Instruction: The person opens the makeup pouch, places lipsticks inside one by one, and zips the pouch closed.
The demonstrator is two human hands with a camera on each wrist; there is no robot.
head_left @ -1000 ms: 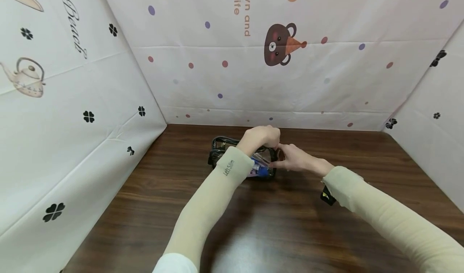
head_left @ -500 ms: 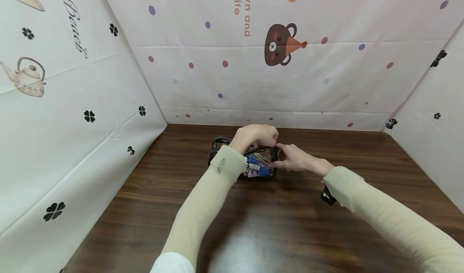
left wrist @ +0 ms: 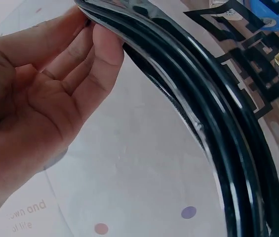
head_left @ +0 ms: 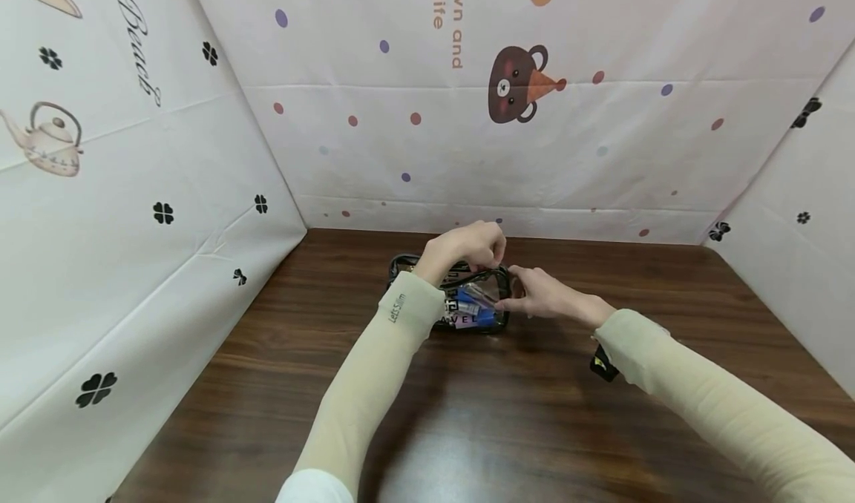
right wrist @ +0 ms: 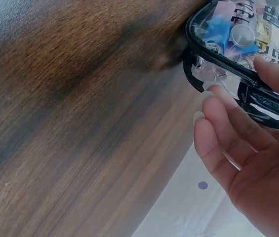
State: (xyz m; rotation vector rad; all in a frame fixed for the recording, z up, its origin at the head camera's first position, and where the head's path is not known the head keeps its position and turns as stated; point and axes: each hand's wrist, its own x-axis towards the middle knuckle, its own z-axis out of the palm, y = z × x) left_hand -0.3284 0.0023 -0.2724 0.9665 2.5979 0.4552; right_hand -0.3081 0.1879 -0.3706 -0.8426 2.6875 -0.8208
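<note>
A clear travel pouch [head_left: 476,320] with black trim and black lettering stands on the table near its back edge. Packed items show through its wall, among them a blue one [right wrist: 218,33]. My left hand [head_left: 467,246] is at the pouch's top edge; in the left wrist view its thumb and fingers pinch at the black trim [left wrist: 213,106], and whatever lies between the fingertips is hidden. With thumb in front and fingers behind, my right hand [head_left: 544,293] holds the pouch's right end. The left forearm covers part of the pouch's left side.
The dark wooden table [head_left: 508,421] reaches back to a white printed sheet [head_left: 414,150] hung as a wall. More white sheet stands at the left and right. A small black object [head_left: 603,363] shows at the right cuff.
My left hand has moved left and slightly up along the pouch's top edge, uncovering more of its front. The right hand has kept its hold at the right end.
</note>
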